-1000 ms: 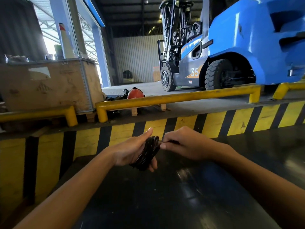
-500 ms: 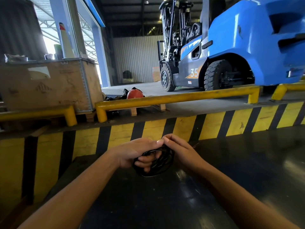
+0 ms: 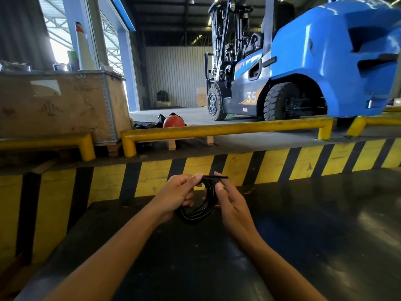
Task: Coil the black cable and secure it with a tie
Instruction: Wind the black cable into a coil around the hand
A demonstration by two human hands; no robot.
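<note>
The black cable (image 3: 198, 211) hangs as a small coil of several loops between my two hands, above a dark glossy table (image 3: 303, 235). My left hand (image 3: 175, 193) grips the coil's top left, thumb and fingers closed around the strands. My right hand (image 3: 231, 203) holds the coil's right side with its fingers curled behind the loops. A short straight black end (image 3: 216, 177), cable tip or tie, I cannot tell which, sticks out to the right from the top of the coil, pinched at my left thumb.
A yellow-and-black striped curb (image 3: 271, 166) borders the table's far edge. Behind it run yellow guard rails (image 3: 217, 129), a large wooden crate (image 3: 60, 107) at left, a red helmet (image 3: 173, 121), and a blue forklift (image 3: 303, 68) at right.
The coil turned from edge-on in my left hand to open loops hanging between both hands. My right hand shifted from the top down to the coil's right side, and a straight end now pokes out on top.
</note>
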